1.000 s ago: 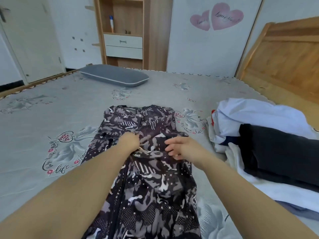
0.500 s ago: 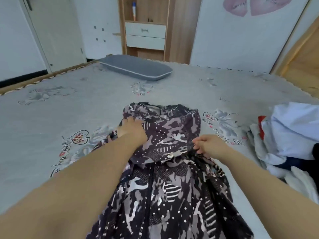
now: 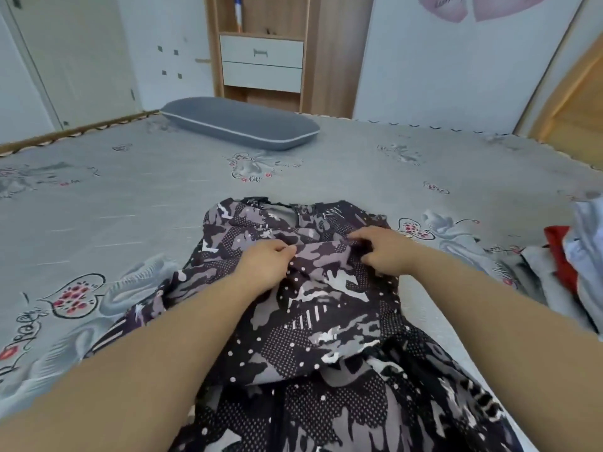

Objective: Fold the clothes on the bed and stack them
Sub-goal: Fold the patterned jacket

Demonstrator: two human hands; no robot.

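patterned dress (image 3: 326, 321) spread on bed (image 3: 130, 203), centre foreground. left hand (image 3: 264, 265) and right hand (image 3: 385, 252) both pinch a fabric fold near the neckline, fingers curled. clothes pile (image 3: 567, 256) at right edge.

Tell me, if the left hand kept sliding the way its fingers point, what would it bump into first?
Most likely the right hand: the left hand points rightward across the patterned dress, with only bunched fabric between them, though depth is unclear.
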